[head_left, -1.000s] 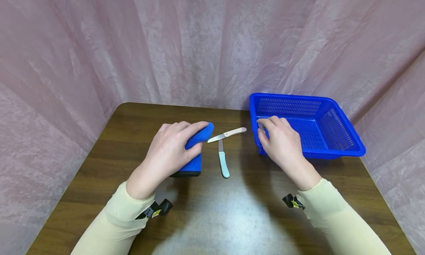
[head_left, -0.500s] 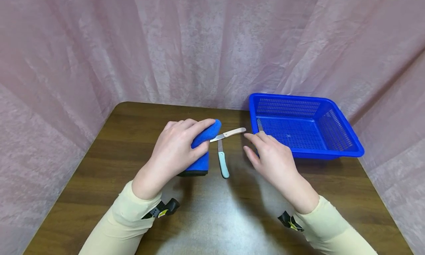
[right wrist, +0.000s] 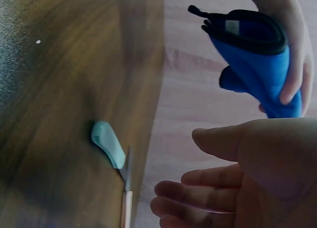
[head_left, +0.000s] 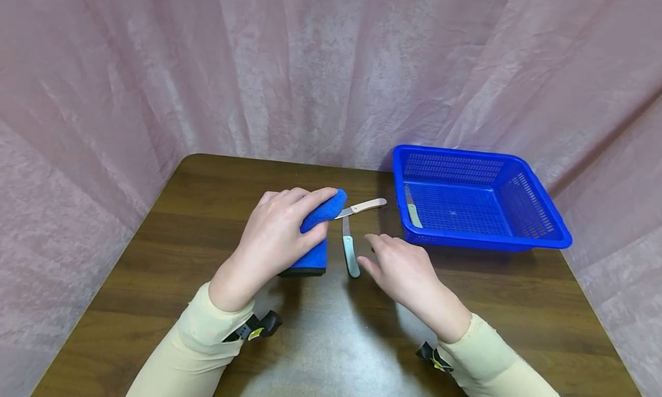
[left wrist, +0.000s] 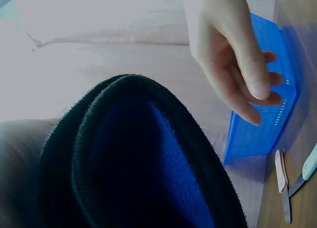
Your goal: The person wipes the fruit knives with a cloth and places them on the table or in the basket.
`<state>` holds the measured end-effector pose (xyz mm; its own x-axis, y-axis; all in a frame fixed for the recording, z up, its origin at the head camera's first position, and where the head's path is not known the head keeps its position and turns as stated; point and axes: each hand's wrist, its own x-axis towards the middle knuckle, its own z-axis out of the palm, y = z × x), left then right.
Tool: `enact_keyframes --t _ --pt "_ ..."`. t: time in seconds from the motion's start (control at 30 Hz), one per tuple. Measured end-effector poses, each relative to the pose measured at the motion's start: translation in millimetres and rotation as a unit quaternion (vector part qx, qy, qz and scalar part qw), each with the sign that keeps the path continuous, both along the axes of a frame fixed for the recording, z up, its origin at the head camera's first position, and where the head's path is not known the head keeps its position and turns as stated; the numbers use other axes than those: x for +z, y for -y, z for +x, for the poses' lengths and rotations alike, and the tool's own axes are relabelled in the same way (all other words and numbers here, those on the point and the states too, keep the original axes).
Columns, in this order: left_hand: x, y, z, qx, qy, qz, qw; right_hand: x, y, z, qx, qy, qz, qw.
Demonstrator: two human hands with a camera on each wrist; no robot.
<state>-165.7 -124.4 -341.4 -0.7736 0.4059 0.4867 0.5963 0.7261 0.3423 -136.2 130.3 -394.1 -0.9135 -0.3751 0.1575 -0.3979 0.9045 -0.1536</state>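
Observation:
My left hand (head_left: pixel 281 227) grips a folded blue cloth (head_left: pixel 310 259) with dark edging, held above the table left of two knives. One knife has a mint handle (head_left: pixel 351 256) and points away from me. The other, with a cream handle (head_left: pixel 368 205), lies across the tip of the first; the cloth hides the end of its blade. Just right of the mint handle hovers my right hand (head_left: pixel 405 270), fingers loosely bent and apart, holding nothing in the right wrist view. Inside the blue basket (head_left: pixel 486 241), a pale green-handled knife (head_left: pixel 414 214) lies along the left wall.
The basket stands at the back right of the brown wooden table (head_left: pixel 170 236). Pink curtains (head_left: pixel 289 75) hang behind the table and at both sides. A small camera (head_left: pixel 269 323) is strapped to each wrist.
My right hand has left the basket, moving left and toward me to the mint-handled knife; the green-handled knife now shows in the basket. My left hand, with the cloth, has shifted slightly right.

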Motion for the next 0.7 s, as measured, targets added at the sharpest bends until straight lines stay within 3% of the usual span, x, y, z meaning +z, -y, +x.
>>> enact_keyframes --t 0.2,0.7 --pt "-0.4 0.6 0.1 0.000 -0.001 0.000 1.0000 -13.9 5.1 -6.0 -0.014 0.039 0.002 0.9991" --pt "-1.3 -3.6 1.0 -0.001 0.007 -0.012 0.9999 -41.0 18.7 -34.2 -0.035 0.076 0.007 0.9965"
